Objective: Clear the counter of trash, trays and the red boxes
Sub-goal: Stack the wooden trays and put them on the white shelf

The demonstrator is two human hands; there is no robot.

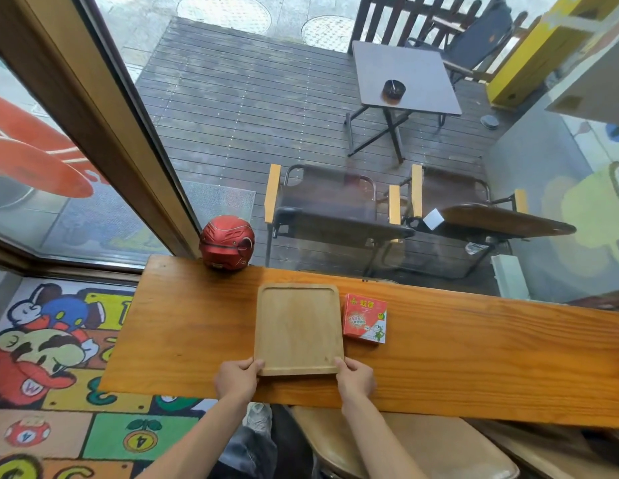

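Both hands on the near corners of the wooden tray; red box not yet handled.

Red helmet (227, 247) sits at the far left edge of the table (474, 357). Left hand (236, 377) grips the near left corner of the tray (298, 328), right hand (356, 375) grips the near right corner, fingers curled at the rim. Tray lies flat, mid-table, empty. Judged stiff, light, not fragile; the raised rim gives a good hold. Red box (365, 318) lies just right of the tray: light cardboard, likely crushable, take by its sides.
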